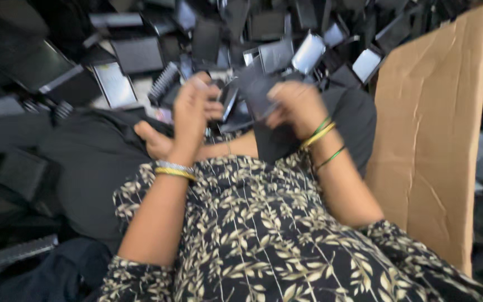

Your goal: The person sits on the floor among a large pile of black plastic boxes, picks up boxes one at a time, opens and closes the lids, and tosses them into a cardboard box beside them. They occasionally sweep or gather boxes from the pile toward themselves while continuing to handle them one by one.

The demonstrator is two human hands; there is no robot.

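Black flat plastic panel (258, 92) gripped between both hands (194, 106).

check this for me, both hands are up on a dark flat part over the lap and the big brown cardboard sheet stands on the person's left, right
Not quite: the head view shows the cardboard sheet on the person's right. The rest holds: the left hand and right hand are on a dark flat part over the lap.

Black dress (264, 235) with cream leaf print; yellow and green bangles (321, 134); brown cardboard (431, 123); black plastic parts (135, 53).
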